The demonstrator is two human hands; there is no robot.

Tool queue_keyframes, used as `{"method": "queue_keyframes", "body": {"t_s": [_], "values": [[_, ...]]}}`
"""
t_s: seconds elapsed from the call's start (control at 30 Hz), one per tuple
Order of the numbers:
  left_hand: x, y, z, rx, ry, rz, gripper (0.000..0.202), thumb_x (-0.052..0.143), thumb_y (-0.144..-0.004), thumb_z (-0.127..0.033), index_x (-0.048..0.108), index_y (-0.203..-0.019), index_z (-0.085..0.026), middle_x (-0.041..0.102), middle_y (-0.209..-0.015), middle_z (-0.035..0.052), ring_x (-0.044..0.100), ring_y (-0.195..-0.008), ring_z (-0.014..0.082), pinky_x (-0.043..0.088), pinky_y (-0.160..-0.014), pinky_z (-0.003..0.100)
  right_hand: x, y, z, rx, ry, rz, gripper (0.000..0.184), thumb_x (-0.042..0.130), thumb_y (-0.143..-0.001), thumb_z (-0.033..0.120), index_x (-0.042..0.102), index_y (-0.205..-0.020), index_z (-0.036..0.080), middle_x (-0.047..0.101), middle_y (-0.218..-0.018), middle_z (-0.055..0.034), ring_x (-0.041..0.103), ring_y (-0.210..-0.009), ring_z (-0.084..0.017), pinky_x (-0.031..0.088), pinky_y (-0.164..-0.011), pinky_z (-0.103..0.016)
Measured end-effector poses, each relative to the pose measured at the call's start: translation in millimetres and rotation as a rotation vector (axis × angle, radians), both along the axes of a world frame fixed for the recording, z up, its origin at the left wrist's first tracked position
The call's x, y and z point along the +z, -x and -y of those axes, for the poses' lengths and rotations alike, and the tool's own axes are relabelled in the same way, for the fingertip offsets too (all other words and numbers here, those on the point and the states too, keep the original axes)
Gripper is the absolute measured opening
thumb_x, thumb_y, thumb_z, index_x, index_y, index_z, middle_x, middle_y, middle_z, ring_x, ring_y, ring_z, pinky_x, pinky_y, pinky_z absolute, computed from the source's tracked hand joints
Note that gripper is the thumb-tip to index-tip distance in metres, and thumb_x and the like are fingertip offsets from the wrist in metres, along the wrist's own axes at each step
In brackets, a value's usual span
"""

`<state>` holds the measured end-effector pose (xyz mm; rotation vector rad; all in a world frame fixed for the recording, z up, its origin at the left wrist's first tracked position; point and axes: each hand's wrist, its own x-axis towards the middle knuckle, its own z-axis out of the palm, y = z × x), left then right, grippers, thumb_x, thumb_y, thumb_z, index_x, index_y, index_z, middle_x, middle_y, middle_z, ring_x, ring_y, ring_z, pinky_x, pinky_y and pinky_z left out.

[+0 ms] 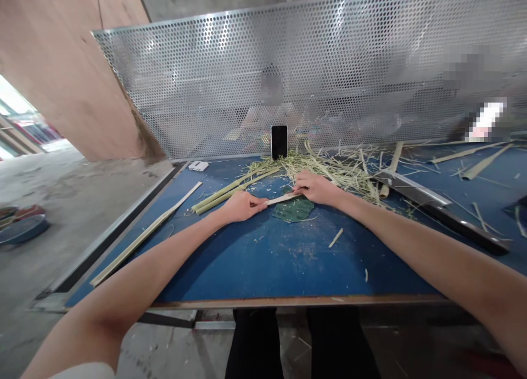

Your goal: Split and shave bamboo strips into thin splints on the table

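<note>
Here, head view: both hands grasping pale strip [280, 199], left hand [242, 206] pinching one end, right hand [313, 187] gripping other. Strip held over dark green patch [294, 211] on blue bench [247, 264]. Heap of shavings [341, 170] behind; knife [436, 206] lying beside right forearm; green stems [222, 197] near left hand. Far left, basin [24, 235] on floor [74, 203], reddish material at its back edge, contents too blurred to name.

Pale strip [283, 198] — narrow, slightly aslant between both hands [242, 205]
</note>
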<state>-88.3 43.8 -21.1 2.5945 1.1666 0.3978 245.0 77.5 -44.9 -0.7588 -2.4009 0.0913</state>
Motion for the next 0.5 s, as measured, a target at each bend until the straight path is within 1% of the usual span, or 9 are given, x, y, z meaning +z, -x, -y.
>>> {"method": "queue_keyframes", "body": {"t_s": [0.13,0.27,0.37,0.5], "values": [[-0.8,0,0,0.004,-0.015,-0.016,0.051,0.057,-0.105,-0.055,0.085,-0.131,-0.020,0.078,-0.070,0.0069,0.039,-0.056,0.0135,0.030,-0.057,0.030,-0.9,2,-4,-0.004,0.069,-0.007,0.023,0.058,-0.099,0.018,0.065,-0.078,0.023,0.064,-0.085,-0.0057,0.058,-0.089,-0.023,0.045,-0.080,-0.037],[0.3,-1,2,0.001,-0.021,-0.022,0.051,0.057,-0.106,-0.054,0.084,-0.131,-0.020,0.079,-0.071,0.0076,0.042,-0.056,0.0137,0.031,-0.058,0.029,2.2,2,-7,0.012,0.122,0.012,0.023,0.060,-0.094,0.016,0.061,-0.073,0.023,0.064,-0.082,-0.0041,0.058,-0.085,-0.021,0.043,-0.078,-0.035],[1.2,-2,3,-0.007,-0.028,-0.017,0.051,0.056,-0.106,-0.054,0.084,-0.132,-0.020,0.080,-0.072,0.0089,0.041,-0.056,0.0139,0.031,-0.057,0.029,6.3,2,-8,0.013,0.172,0.027,0.022,0.060,-0.091,0.014,0.058,-0.070,0.023,0.065,-0.083,-0.0038,0.059,-0.084,-0.020,0.043,-0.077,-0.034],[1.0,-2,4,-0.001,-0.037,-0.027,0.051,0.056,-0.106,-0.054,0.085,-0.131,-0.021,0.080,-0.073,0.0074,0.040,-0.054,0.0126,0.031,-0.057,0.029,10.3,2,-8,0.011,0.223,0.028,0.023,0.060,-0.087,0.012,0.056,-0.067,0.023,0.068,-0.084,-0.0037,0.061,-0.084,-0.020,0.045,-0.078,-0.034]]}}
